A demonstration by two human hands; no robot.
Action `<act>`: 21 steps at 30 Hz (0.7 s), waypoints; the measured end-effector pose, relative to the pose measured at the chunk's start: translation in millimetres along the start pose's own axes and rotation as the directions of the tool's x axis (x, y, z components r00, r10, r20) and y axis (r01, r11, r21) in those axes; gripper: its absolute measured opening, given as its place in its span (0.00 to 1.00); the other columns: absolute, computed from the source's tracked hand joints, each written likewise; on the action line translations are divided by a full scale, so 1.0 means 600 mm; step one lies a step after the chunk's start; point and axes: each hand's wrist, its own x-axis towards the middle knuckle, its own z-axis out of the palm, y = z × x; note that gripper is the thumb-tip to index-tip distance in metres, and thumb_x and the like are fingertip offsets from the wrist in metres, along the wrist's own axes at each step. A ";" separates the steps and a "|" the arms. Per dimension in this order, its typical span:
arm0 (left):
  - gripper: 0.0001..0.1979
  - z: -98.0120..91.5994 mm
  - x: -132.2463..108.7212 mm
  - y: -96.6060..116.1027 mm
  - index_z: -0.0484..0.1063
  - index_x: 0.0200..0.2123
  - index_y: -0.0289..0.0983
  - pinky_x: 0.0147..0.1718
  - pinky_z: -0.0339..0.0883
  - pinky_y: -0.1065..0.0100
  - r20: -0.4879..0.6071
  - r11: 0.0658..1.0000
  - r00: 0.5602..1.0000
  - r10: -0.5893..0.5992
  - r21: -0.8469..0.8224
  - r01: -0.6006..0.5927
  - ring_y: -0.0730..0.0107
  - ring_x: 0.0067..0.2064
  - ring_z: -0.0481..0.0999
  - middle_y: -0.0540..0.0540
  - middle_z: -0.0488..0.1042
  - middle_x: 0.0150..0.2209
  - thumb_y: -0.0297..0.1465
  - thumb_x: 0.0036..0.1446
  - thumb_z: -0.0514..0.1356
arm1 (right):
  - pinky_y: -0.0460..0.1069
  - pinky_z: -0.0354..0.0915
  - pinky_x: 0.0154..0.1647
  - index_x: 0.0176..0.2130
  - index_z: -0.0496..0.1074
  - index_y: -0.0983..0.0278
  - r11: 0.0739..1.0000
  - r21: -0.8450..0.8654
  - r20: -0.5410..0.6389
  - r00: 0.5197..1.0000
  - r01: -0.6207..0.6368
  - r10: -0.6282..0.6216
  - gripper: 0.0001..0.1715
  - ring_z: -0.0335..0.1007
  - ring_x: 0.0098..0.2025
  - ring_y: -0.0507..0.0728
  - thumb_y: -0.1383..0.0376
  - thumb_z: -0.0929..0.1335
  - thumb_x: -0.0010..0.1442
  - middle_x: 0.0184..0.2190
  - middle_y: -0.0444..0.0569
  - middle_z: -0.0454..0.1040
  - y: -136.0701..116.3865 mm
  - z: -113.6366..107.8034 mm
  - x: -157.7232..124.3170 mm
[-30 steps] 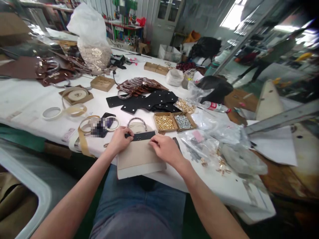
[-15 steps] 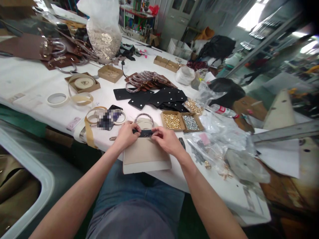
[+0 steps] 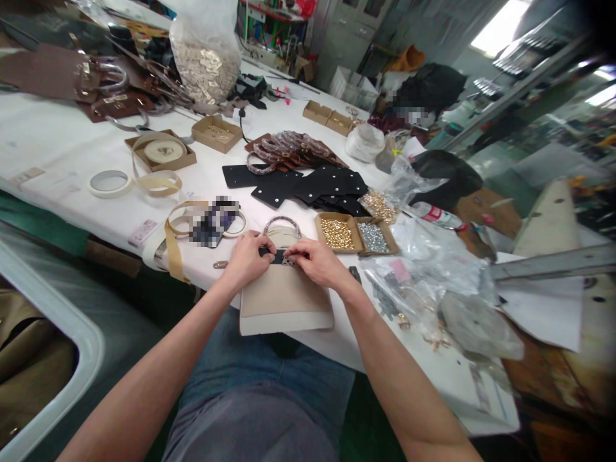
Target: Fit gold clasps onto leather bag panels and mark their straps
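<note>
A beige bag panel (image 3: 286, 292) with a paler lower edge lies at the table's front edge, partly over my lap. Across its upper part runs a black strip (image 3: 278, 256), and a plastic-wrapped round handle (image 3: 283, 221) stands beyond it. My left hand (image 3: 249, 258) is closed, thumb and fingers pinching the strip's left end. At the strip's right end, my right hand (image 3: 315, 262) pinches a small shiny piece (image 3: 287, 261) against the strip; its exact kind is too small to make out. A small metal-ended piece (image 3: 221, 264) lies left of my left hand.
Boxes of gold studs (image 3: 338, 235) and silver studs (image 3: 372, 237) stand right of the handle. Black panels (image 3: 332, 186) and wrapped brown handles (image 3: 293, 151) lie behind. Tape rolls (image 3: 110, 183) are left, plastic bags (image 3: 433, 256) right, and a grey bin (image 3: 96, 346) lower left.
My right fingertips have moved slightly left along the black strip, and a small shiny piece now shows under them. My left hand keeps its pinch. The view has shifted a little.
</note>
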 end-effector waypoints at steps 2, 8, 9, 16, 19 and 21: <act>0.07 0.001 0.001 -0.001 0.88 0.41 0.47 0.66 0.72 0.44 0.007 1.000 1.000 -0.004 0.002 0.004 0.46 0.59 0.77 0.41 0.76 0.53 0.29 0.61 0.70 | 0.56 0.73 0.56 0.48 0.89 0.58 1.000 -0.002 -0.031 0.999 0.024 -0.024 0.17 0.81 0.49 0.60 0.73 0.71 0.73 0.47 0.49 0.86 0.003 0.007 0.000; 0.07 0.001 0.003 -0.001 0.88 0.41 0.48 0.67 0.71 0.43 0.011 1.000 1.000 -0.009 0.005 0.009 0.45 0.60 0.77 0.41 0.76 0.53 0.30 0.61 0.71 | 0.57 0.73 0.57 0.50 0.88 0.58 0.996 -0.070 -0.085 0.994 0.061 -0.067 0.16 0.81 0.50 0.61 0.72 0.71 0.74 0.47 0.50 0.86 0.002 0.021 -0.003; 0.07 0.002 0.003 -0.002 0.88 0.41 0.48 0.67 0.71 0.43 0.010 1.000 1.000 -0.010 0.005 0.010 0.45 0.60 0.77 0.41 0.76 0.53 0.30 0.61 0.71 | 0.57 0.73 0.57 0.50 0.88 0.58 0.994 -0.084 -0.089 0.994 0.064 -0.071 0.16 0.81 0.50 0.62 0.72 0.71 0.75 0.47 0.50 0.86 0.000 0.022 -0.005; 0.07 0.004 0.004 -0.005 0.88 0.41 0.47 0.67 0.72 0.43 0.000 1.000 1.000 0.001 -0.001 -0.001 0.45 0.60 0.77 0.41 0.76 0.53 0.29 0.61 0.71 | 0.56 0.73 0.55 0.48 0.86 0.58 0.995 -0.087 -0.117 0.992 0.042 -0.052 0.15 0.80 0.50 0.62 0.72 0.69 0.76 0.48 0.50 0.85 -0.010 0.026 -0.017; 0.08 0.004 0.003 -0.004 0.88 0.41 0.47 0.66 0.72 0.43 -0.004 1.000 1.000 0.007 -0.006 -0.007 0.45 0.60 0.77 0.41 0.76 0.53 0.29 0.61 0.71 | 0.55 0.72 0.55 0.46 0.84 0.59 0.998 -0.055 -0.125 0.992 0.024 -0.031 0.15 0.80 0.50 0.61 0.74 0.69 0.74 0.47 0.50 0.85 -0.009 0.025 -0.016; 0.07 0.004 0.003 -0.003 0.88 0.41 0.47 0.65 0.72 0.43 0.000 1.000 1.000 0.008 -0.010 -0.008 0.45 0.60 0.77 0.41 0.76 0.53 0.29 0.61 0.71 | 0.54 0.71 0.54 0.46 0.83 0.59 0.999 -0.042 -0.107 0.994 0.032 -0.037 0.14 0.80 0.49 0.61 0.74 0.69 0.74 0.47 0.49 0.84 -0.008 0.023 -0.015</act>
